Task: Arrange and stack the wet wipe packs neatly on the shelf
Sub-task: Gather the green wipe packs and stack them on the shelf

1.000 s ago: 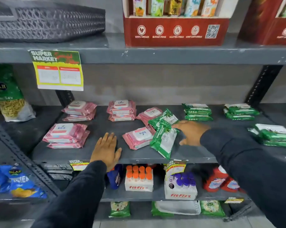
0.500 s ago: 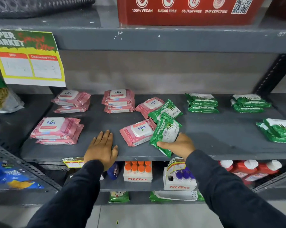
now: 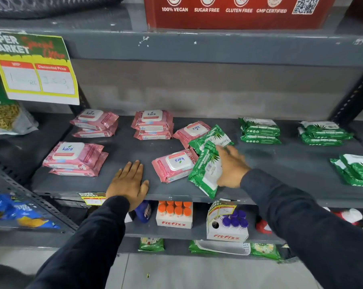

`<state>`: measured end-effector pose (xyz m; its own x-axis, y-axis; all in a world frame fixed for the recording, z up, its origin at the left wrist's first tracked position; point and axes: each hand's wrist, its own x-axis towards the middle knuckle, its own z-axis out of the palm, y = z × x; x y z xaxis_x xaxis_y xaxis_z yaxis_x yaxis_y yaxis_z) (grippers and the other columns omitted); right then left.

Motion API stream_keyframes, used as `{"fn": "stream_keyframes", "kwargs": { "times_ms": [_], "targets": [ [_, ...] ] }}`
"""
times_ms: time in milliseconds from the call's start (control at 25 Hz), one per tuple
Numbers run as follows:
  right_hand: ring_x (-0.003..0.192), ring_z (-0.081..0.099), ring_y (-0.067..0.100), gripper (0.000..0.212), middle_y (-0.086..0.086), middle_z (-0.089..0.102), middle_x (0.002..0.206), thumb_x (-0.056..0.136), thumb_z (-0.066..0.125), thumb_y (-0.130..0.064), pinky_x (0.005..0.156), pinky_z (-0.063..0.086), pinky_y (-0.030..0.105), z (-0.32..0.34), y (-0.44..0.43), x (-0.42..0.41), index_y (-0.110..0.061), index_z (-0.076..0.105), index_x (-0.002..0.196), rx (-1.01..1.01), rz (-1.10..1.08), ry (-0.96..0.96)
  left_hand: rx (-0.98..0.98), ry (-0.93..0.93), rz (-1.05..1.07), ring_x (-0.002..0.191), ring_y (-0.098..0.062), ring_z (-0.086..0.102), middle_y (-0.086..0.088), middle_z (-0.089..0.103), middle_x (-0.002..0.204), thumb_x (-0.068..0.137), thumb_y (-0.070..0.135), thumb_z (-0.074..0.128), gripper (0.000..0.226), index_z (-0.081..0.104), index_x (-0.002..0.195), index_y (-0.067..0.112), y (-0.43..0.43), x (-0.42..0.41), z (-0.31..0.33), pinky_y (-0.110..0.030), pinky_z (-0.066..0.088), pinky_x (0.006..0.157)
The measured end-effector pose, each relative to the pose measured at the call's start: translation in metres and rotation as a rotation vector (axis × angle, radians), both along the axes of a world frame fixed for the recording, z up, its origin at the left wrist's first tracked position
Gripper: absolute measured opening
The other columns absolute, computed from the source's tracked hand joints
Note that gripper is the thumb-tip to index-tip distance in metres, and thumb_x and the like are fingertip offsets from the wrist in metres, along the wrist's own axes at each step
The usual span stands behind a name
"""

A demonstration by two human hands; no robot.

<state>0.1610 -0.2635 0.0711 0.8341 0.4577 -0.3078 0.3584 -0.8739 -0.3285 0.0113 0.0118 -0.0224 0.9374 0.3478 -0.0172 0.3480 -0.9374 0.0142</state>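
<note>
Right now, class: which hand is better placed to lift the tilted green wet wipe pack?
Right hand: it already touches the tilted green wet wipe pack. Left hand lies flat on the grey shelf.

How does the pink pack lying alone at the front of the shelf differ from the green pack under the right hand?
The pink pack lies flat on the shelf, untouched; the green pack is tilted, its corner past the shelf's front edge, with the right hand on it. The pink pack shows a white lid with "kara"; the green pack shows a white label with a barcode. Both are soft wipe packs, out of any stack.
</note>
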Motion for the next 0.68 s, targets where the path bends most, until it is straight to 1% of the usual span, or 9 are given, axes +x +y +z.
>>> {"fn": "stream_keyframes", "kwargs": {
  "times_ms": [40,120,240,360,440,480,560,640,680],
  "targets": [
    [0.145,0.005,0.033,0.106,0.004,-0.003,0.16,0.068,0.067,-0.002,0.114,0.025,0.046,0.003,-0.001,0.003,-0.031,0.008,0.151,-0.114,0.169,-0.117,0.002,0.004,-0.001,0.146,-0.019,0.005,0.0,0.008,0.16,0.078,0.055,-0.002,0.083,0.013,0.15,0.016,0.0,0.0,0.0,-0.037,0.007,0.119],
    [0.145,0.002,0.032,0.103,0.0,-0.003,0.161,0.067,0.061,0.006,0.114,0.021,0.051,0.0,-0.002,0.009,-0.033,0.012,0.15,-0.3,0.475,-0.323,0.002,0.005,-0.003,0.146,-0.018,0.004,0.0,0.007,0.16,0.077,0.056,-0.003,0.084,0.011,0.15,0.016,0.001,0.0,0.0,-0.037,0.007,0.119],
    [0.145,0.007,0.031,0.093,-0.002,0.011,0.161,0.076,0.061,0.003,0.116,0.016,0.051,-0.005,0.0,0.019,-0.025,0.014,0.151,-0.406,0.704,-0.501,0.0,0.014,-0.008,0.146,-0.018,0.002,0.001,0.005,0.161,0.078,0.057,-0.003,0.084,0.008,0.15,0.017,0.002,0.001,-0.001,-0.037,0.006,0.119],
    [0.143,0.021,0.03,0.068,0.001,0.034,0.153,0.085,0.055,-0.002,0.116,0.018,0.051,-0.007,-0.001,0.022,-0.019,0.031,0.146,-0.345,0.759,-0.602,-0.008,0.015,-0.008,0.146,-0.018,0.002,0.001,0.006,0.161,0.078,0.058,-0.002,0.084,0.008,0.15,0.017,0.003,0.001,-0.001,-0.037,0.006,0.119],
    [0.134,0.038,0.031,0.061,0.003,0.053,0.137,0.076,0.065,-0.007,0.112,0.027,0.051,-0.01,-0.006,0.023,-0.017,0.048,0.134,-0.302,0.78,-0.683,-0.012,0.013,-0.004,0.146,-0.017,0.002,0.002,0.006,0.161,0.078,0.058,-0.001,0.084,0.008,0.15,0.018,0.004,0.001,-0.001,-0.037,0.005,0.119],
    [0.128,0.045,0.03,0.063,0.002,0.059,0.129,0.068,0.071,-0.012,0.11,0.031,0.05,-0.011,-0.011,0.024,-0.017,0.053,0.128,-0.304,0.771,-0.698,-0.009,0.016,-0.002,0.146,-0.017,0.002,0.002,0.005,0.161,0.078,0.058,-0.001,0.084,0.008,0.15,0.018,0.004,0.001,-0.002,-0.036,0.005,0.119],
    [0.12,0.05,0.028,0.072,0.002,0.061,0.12,0.054,0.076,-0.024,0.11,0.032,0.049,-0.01,-0.025,0.028,-0.018,0.057,0.122,-0.292,0.727,-0.674,0.0,0.024,0.003,0.146,-0.016,0.002,0.002,0.004,0.161,0.079,0.058,0.0,0.081,0.007,0.15,0.019,0.005,0.002,-0.002,-0.036,0.005,0.119],
    [0.119,0.051,0.028,0.079,0.001,0.061,0.119,0.049,0.075,-0.034,0.112,0.028,0.05,-0.006,-0.044,0.032,-0.019,0.057,0.124,-0.265,0.649,-0.654,-0.002,0.031,0.012,0.146,-0.016,0.001,0.003,0.003,0.161,0.082,0.057,0.004,0.078,0.006,0.15,0.019,0.006,0.003,-0.003,-0.036,0.004,0.119],
    [0.121,0.05,0.027,0.081,0.001,0.059,0.122,0.051,0.073,-0.038,0.114,0.023,0.049,-0.003,-0.056,0.035,-0.02,0.054,0.127,-0.268,0.601,-0.634,-0.007,0.037,0.017,0.146,-0.016,0.0,0.003,0.002,0.161,0.084,0.057,0.005,0.077,0.005,0.15,0.02,0.006,0.004,-0.004,-0.036,0.004,0.119]
  ]
}}
